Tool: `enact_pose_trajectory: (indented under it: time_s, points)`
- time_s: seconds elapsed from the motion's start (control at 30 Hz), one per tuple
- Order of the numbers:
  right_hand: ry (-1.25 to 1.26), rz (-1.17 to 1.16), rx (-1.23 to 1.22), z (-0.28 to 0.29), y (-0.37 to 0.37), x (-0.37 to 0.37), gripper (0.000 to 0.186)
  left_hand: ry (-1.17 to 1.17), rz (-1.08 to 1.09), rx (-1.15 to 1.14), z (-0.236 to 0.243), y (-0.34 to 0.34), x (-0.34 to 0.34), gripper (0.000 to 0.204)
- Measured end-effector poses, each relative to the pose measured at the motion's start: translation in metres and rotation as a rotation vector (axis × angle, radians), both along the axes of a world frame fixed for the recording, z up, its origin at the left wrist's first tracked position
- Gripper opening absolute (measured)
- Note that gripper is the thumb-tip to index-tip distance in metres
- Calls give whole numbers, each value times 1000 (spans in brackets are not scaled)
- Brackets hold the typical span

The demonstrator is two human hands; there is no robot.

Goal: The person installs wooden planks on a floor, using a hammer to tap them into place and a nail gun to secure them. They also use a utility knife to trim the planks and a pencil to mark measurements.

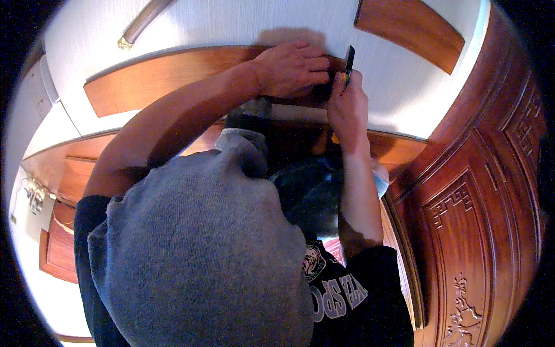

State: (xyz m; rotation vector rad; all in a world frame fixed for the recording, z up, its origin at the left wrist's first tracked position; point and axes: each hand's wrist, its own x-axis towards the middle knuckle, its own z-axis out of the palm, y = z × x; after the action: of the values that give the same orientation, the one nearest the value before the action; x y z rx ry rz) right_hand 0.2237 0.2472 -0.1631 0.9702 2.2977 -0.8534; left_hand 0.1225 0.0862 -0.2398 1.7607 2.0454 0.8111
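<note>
At the wooden board [167, 80], hands [292, 70] [349, 107] reach forward.

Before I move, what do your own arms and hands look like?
The left hand and right hand wear no gloves; I see no ring or watch. The left forearm and right forearm are bare, with no cables. The left sleeve and right sleeve are short and black, part of a black shirt with pale lettering and a round emblem.
</note>
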Motion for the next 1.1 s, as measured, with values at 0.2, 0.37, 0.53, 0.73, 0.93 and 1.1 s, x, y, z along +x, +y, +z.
enact_pose_trajectory:
  time_s: [0.2,0.37,0.53,0.73,0.93,1.1]
  points:
    - [19,21,13,-3,1,0,27,7,15,4,2,0,1,25]
    - [0,59,18,2,1,-3,28,-11,-1,-20,3,1,0,25]
    - [-16,23,13,-1,0,-1,27,-4,-8,-19,1,2,1,26]
    - [-33,40,19,-2,1,-1,28,45,9,-17,-5,2,5,27]
    - [-29,91,5,0,3,-3,27,71,29,19,-1,0,4,26]
    - [14,51,-24,-4,4,-1,27,54,17,23,-3,1,2,26]
